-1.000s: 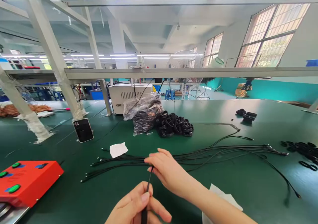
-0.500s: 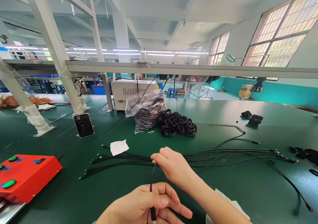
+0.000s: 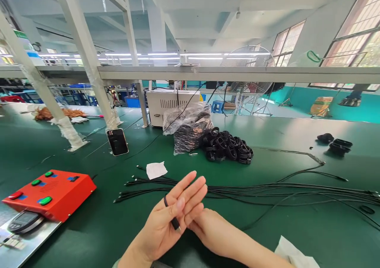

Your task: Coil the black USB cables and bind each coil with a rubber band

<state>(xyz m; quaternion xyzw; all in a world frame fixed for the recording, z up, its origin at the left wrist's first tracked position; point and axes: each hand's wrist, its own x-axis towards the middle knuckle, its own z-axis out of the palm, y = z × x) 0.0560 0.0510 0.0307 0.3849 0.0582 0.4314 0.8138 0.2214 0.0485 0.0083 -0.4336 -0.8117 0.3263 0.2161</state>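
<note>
Holding one cable (image 3: 175, 223): left hand (image 3: 162, 230)

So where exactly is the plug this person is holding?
In the head view, the black plug sits low, near the centre, in the left hand, just below its thumb, with the right hand close by.

The left hand (image 3: 175, 216) is turned with its palm upward, the fingers (image 3: 192, 192) nearly straight and pointing up to the right, the thumb (image 3: 175, 209) bent inward across them. The right hand (image 3: 209, 226) is just beside, its fingers mostly hidden behind the left ones. The right forearm (image 3: 246, 250) slants from the lower right.
</note>
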